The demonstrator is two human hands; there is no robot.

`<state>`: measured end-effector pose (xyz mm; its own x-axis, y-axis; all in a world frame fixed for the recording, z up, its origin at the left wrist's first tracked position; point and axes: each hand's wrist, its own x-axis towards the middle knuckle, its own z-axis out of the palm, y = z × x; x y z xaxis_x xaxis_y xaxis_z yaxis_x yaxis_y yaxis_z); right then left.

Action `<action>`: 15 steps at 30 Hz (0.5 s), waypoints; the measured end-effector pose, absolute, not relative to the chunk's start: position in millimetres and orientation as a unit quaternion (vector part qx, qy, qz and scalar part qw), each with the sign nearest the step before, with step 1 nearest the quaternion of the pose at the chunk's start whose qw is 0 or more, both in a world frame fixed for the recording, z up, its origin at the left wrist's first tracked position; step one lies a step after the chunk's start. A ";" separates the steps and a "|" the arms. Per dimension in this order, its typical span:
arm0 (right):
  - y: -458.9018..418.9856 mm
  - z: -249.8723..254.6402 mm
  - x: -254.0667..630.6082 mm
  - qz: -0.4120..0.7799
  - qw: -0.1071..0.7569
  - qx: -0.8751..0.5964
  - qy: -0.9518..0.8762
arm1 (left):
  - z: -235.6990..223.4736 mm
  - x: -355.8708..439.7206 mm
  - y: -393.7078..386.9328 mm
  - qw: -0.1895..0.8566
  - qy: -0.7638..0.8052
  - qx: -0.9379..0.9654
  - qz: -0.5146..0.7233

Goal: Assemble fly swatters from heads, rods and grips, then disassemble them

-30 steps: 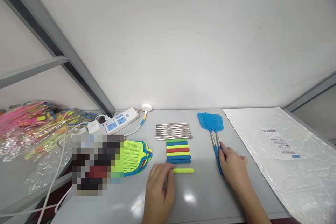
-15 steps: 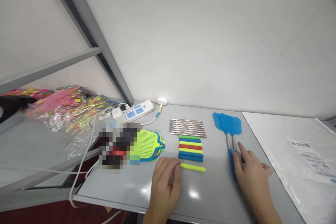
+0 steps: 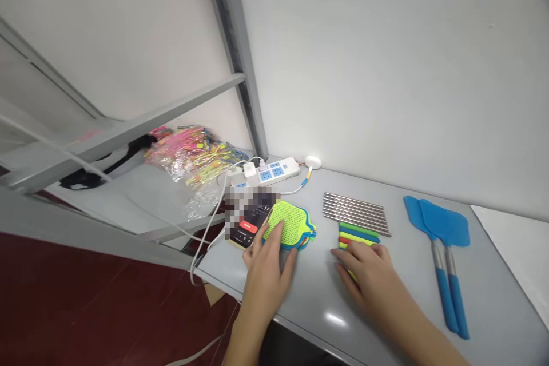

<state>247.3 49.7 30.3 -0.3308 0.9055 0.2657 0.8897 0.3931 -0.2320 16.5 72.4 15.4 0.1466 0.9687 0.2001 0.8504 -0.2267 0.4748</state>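
Observation:
My left hand (image 3: 266,269) reaches over the near edge of a stack of perforated fly swatter heads (image 3: 288,222), a yellow-green one on top. Its fingers are spread, touching the stack, with the thumb apart. My right hand (image 3: 371,271) is curled over the near end of a row of coloured handle sleeves (image 3: 358,230). A yellow sleeve (image 3: 352,275) shows between its thumb and fingers. Behind the row lie several thin metal rods (image 3: 355,213), side by side. Two blue fly swatters (image 3: 448,229) with metal shafts and blue handles rest to the right, apart from my hand.
A phone (image 3: 247,227), partly blurred out, lies left of the heads. Behind it are a white power strip (image 3: 277,171) with plugs and a round white device (image 3: 313,162). Cables hang over the table's left edge. Bagged colourful items (image 3: 197,154) sit beyond a metal frame. A white sheet (image 3: 514,257) lies right.
The view has swung left. My left hand has gone from the yellow sleeve to the swatter heads. My right hand has left the blue swatters and come to the sleeves.

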 end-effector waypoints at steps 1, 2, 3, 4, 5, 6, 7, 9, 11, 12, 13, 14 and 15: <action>57.8 32.0 239.6 0.002 0.167 -0.544 -0.822 | 13.9 15.0 71.9 0.131 0.610 0.744 0.238; 66.2 33.8 233.1 -0.020 0.156 -0.540 -0.827 | 12.0 13.6 71.2 0.136 0.611 0.741 0.244; 74.4 35.7 227.6 -0.043 0.142 -0.534 -0.832 | 10.1 12.2 70.4 0.140 0.612 0.737 0.251; 82.3 37.6 222.9 -0.062 0.128 -0.526 -0.839 | 8.3 10.9 69.3 0.144 0.611 0.734 0.258; 89.2 39.3 218.8 -0.077 0.112 -0.513 -0.847 | 6.8 9.9 68.0 0.145 0.611 0.731 0.265; 95.0 40.6 215.2 -0.088 0.097 -0.497 -0.858 | 5.7 9.2 66.8 0.145 0.611 0.730 0.271; 99.6 41.4 212.1 -0.097 0.082 -0.480 -0.868 | 5.2 8.6 65.5 0.145 0.608 0.731 0.273; 104.9 41.1 207.3 -0.113 0.064 -0.447 -0.885 | 5.1 8.0 63.4 0.146 0.599 0.739 0.274; 106.6 38.9 205.1 -0.128 0.056 -0.420 -0.897 | 5.7 7.6 62.2 0.145 0.589 0.746 0.275; 106.7 37.7 205.0 -0.135 0.055 -0.409 -0.901 | 5.9 7.3 62.0 0.144 0.583 0.750 0.277; 106.5 36.6 205.4 -0.141 0.056 -0.401 -0.904 | 5.8 6.9 62.0 0.140 0.578 0.753 0.282; 106.2 35.8 206.3 -0.144 0.060 -0.393 -0.906 | 5.5 6.3 62.2 0.134 0.572 0.756 0.287; 105.7 35.5 207.7 -0.146 0.068 -0.387 -0.908 | 5.0 5.6 62.6 0.127 0.568 0.758 0.293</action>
